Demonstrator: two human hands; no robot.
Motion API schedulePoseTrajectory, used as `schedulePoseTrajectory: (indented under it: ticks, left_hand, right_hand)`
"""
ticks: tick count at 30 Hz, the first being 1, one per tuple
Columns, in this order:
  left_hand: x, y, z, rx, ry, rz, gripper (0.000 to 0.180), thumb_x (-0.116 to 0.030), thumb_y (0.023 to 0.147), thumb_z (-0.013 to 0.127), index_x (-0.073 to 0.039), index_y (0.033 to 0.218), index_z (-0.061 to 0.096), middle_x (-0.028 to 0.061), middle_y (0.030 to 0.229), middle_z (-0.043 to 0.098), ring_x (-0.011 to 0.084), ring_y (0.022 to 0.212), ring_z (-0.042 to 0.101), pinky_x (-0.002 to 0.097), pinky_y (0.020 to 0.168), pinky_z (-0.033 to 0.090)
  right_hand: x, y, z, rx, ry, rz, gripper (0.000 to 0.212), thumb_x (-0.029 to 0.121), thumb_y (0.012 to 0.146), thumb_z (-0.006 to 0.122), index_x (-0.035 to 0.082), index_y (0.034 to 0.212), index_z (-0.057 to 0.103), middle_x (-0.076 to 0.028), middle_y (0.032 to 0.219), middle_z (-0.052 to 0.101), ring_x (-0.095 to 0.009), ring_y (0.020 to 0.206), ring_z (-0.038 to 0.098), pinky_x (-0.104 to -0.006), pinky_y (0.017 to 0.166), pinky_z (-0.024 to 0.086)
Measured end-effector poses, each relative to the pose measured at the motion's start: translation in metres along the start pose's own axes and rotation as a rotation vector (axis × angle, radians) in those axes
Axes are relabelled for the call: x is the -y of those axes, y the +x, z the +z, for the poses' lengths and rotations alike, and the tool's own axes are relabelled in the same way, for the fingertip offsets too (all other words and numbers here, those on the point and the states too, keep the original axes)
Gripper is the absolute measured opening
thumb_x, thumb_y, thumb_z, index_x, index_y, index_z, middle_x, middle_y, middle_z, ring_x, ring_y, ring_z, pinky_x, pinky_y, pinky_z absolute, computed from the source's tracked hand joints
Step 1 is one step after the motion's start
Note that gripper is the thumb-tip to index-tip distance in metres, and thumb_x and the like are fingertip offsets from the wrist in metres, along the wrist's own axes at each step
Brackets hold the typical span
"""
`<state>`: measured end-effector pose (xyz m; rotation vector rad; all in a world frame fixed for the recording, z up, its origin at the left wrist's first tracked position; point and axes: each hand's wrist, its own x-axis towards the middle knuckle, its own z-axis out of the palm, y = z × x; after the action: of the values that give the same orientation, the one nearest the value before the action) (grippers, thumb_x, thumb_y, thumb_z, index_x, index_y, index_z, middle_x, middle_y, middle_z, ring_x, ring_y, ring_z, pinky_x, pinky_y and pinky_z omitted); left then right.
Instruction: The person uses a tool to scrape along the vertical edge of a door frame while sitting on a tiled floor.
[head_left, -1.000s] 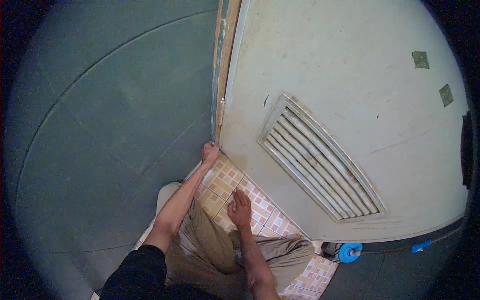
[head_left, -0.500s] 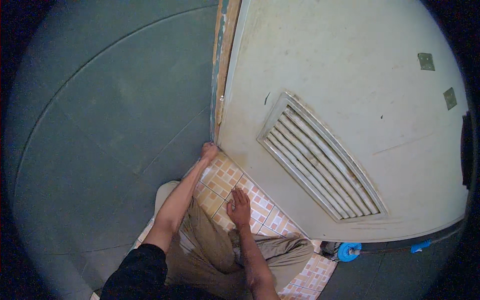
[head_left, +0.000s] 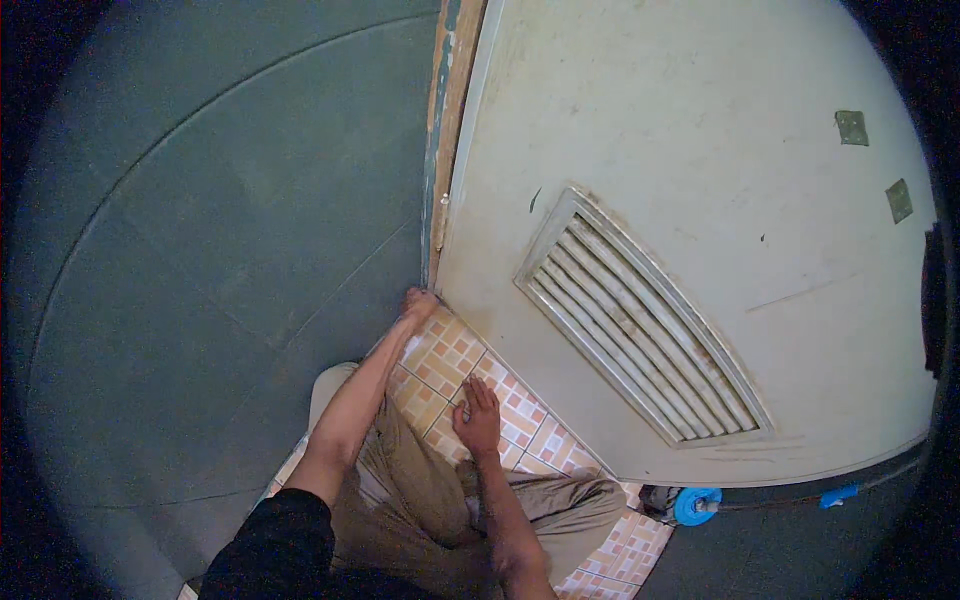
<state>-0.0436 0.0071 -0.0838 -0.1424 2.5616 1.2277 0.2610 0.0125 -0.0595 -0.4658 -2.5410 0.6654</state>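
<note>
My left hand [head_left: 421, 302] reaches into the corner at the foot of the worn door frame [head_left: 440, 225], where the dark wall and the pale door [head_left: 660, 120] meet. Its fingers are curled together low against the frame, and whatever they may hold is hidden. My right hand [head_left: 479, 416] is held out palm down at the tiled floor [head_left: 440, 365], fingers stretched and nothing in them. Patterned cream and orange tiles show around both hands. The door's lower edge runs diagonally to the right of them.
A dark grey-green wall [head_left: 230, 240] rises close on the left. The door carries a slatted metal vent [head_left: 640, 320]. Beyond its lower corner lie a blue round object [head_left: 697, 506] and a dark bundle [head_left: 658, 502]. My bent legs [head_left: 410, 480] fill the near floor.
</note>
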Motion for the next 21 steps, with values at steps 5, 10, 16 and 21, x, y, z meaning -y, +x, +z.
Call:
schedulePoseTrajectory:
  ticks: [5, 10, 16, 21]
  left_hand:
    - [-0.014, -0.019, 0.005, 0.09, -0.047, 0.15, 0.037, -0.025, 0.091, 0.05, 0.002, 0.109, 0.068, 0.0273, 0.106, 0.069, 0.0407, 0.107, 0.067, 0.0474, 0.092, 0.051]
    - [-0.023, -0.022, -0.022, -0.021, -0.145, 0.278, 0.032, -0.018, 0.087, 0.05, 0.001, 0.106, 0.068, 0.0279, 0.096, 0.07, 0.0393, 0.101, 0.069, 0.0487, 0.086, 0.051]
    - [-0.061, -0.06, -0.043, 0.076, -0.159, 0.225, 0.034, -0.021, 0.089, 0.052, 0.003, 0.107, 0.067, 0.0286, 0.099, 0.069, 0.038, 0.1, 0.069, 0.0482, 0.086, 0.051]
    - [-0.046, -0.045, -0.037, 0.125, -0.11, 0.06, 0.038, -0.022, 0.091, 0.051, 0.005, 0.113, 0.067, 0.0279, 0.11, 0.069, 0.0394, 0.107, 0.068, 0.0471, 0.09, 0.051]
  right_hand:
    - [-0.012, -0.005, -0.007, -0.006, -0.035, 0.005, 0.043, 0.014, 0.085, 0.06, 0.001, 0.127, 0.061, -0.018, 0.14, 0.056, -0.034, 0.133, 0.05, -0.0485, 0.113, 0.037]
    - [-0.004, -0.001, 0.002, -0.02, -0.004, -0.025, 0.044, 0.014, 0.086, 0.059, 0.0, 0.127, 0.06, -0.019, 0.14, 0.056, -0.034, 0.133, 0.05, -0.0487, 0.113, 0.037]
    - [-0.018, -0.007, -0.003, -0.018, -0.027, -0.001, 0.045, 0.015, 0.085, 0.059, 0.0, 0.128, 0.06, -0.018, 0.141, 0.055, -0.033, 0.133, 0.05, -0.0484, 0.113, 0.037]
    - [-0.013, -0.007, 0.0, 0.002, -0.027, 0.007, 0.046, 0.016, 0.086, 0.058, 0.002, 0.131, 0.059, -0.017, 0.142, 0.055, -0.033, 0.134, 0.05, -0.0485, 0.114, 0.035]
